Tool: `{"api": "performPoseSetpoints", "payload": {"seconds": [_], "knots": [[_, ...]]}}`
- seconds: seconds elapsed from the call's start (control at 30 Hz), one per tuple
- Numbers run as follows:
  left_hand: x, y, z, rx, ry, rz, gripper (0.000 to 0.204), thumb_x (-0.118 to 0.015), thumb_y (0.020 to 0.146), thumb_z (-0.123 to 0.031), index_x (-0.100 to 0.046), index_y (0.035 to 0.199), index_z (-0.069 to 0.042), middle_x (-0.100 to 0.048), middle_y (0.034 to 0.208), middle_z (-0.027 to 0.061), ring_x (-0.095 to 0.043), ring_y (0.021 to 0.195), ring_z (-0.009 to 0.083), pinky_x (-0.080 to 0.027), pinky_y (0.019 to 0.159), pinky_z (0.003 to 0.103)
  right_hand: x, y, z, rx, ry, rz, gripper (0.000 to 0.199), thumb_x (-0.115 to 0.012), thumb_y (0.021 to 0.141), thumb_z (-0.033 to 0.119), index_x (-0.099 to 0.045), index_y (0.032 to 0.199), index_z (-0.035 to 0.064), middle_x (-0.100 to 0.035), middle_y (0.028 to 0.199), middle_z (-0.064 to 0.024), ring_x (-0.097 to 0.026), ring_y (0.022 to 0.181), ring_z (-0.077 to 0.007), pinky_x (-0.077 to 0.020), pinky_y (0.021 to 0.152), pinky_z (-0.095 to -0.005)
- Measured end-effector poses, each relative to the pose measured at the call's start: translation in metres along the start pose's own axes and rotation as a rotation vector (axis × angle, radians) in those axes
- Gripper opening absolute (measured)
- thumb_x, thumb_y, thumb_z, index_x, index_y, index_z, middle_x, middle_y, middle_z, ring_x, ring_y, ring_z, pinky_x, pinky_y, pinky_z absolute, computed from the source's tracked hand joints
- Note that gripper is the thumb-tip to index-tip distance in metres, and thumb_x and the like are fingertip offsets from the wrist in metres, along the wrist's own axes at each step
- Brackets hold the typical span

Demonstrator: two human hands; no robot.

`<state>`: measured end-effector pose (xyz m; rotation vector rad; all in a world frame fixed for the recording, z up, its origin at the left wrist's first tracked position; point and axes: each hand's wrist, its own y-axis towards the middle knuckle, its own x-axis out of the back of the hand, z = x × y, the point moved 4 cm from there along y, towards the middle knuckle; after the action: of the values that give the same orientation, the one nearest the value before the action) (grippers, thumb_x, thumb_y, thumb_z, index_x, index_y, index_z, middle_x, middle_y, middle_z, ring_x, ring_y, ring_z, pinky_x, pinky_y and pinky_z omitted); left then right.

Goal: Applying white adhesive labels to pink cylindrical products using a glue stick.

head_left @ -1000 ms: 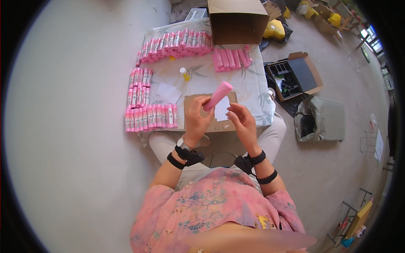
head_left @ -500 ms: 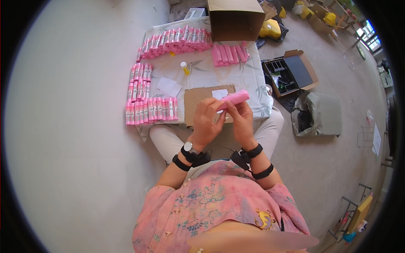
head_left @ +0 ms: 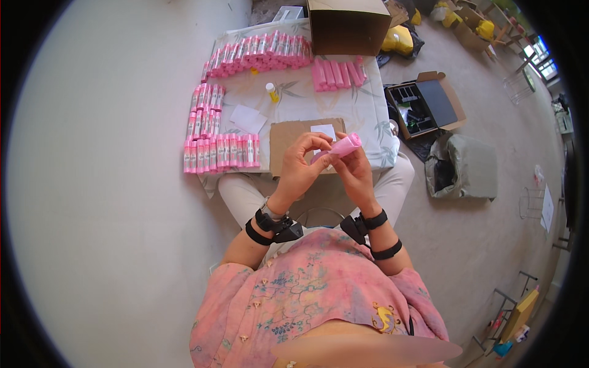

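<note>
A pink roll (head_left: 347,145), apparently of thin plastic, is held up in front of me over a piece of brown cardboard (head_left: 288,138). My left hand (head_left: 300,164) closes its fingers and thumb on the roll's left end. From below and the right, my right hand (head_left: 356,173) grips the same roll. Its right end points up and away, showing a spiral edge. On the cardboard, behind the hands, lies a white slip (head_left: 323,130), partly covered. Left of the cardboard are more white paper slips (head_left: 248,118).
Labelled pink rolls stand in rows (head_left: 221,152) at the table's left, with a larger pile (head_left: 264,52) at the back. Several plain pink rolls (head_left: 334,75) lie back right, before an open carton (head_left: 346,30). A yellow tube with a white cap (head_left: 272,93) stands mid-table. A grey bin (head_left: 466,165) sits on the floor.
The pink roll has tipped so its right end faces more toward me. My left fingers have spread slightly along it, and my right hand has shifted a little lower.
</note>
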<state>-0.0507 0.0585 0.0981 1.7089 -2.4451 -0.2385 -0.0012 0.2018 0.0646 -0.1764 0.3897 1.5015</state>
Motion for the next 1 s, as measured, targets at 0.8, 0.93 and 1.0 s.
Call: {"api": "performPoseSetpoints", "payload": {"seconds": [0.8,0.93,1.0], "knots": [[-0.004,-0.006,0.003,0.064,0.086,-0.030,0.012,-0.071,0.099,-0.011,-0.069,0.106,-0.002,-0.071,0.086,-0.0013,-0.063,0.079,0.0042,-0.052,0.070,0.022,0.011,-0.010,-0.017,-0.168,0.108,0.095,0.057,-0.078,0.093,0.009,-0.049,0.142,0.0040,-0.062,0.128,-0.0041,-0.062,0.117,-0.0145,-0.0527,0.101,-0.0338],[-0.005,-0.006,0.003,0.061,0.156,-0.044,0.012,-0.071,0.099,-0.012,-0.069,0.106,-0.002,-0.071,0.085,0.0003,-0.064,0.079,0.0052,-0.052,0.069,0.023,0.012,-0.010,-0.016,-0.172,0.100,0.097,0.058,-0.079,0.094,0.012,-0.049,0.143,0.0044,-0.062,0.127,-0.0032,-0.061,0.117,-0.0137,-0.0518,0.102,-0.0331],[-0.004,-0.006,0.006,0.048,0.189,-0.040,0.012,-0.071,0.100,-0.012,-0.069,0.106,-0.002,-0.071,0.086,0.0006,-0.064,0.078,0.0053,-0.052,0.069,0.023,0.010,-0.010,-0.013,-0.173,0.118,0.097,0.058,-0.079,0.094,0.014,-0.049,0.143,0.0043,-0.061,0.128,-0.0025,-0.060,0.117,-0.0129,-0.0512,0.102,-0.0324]]}}
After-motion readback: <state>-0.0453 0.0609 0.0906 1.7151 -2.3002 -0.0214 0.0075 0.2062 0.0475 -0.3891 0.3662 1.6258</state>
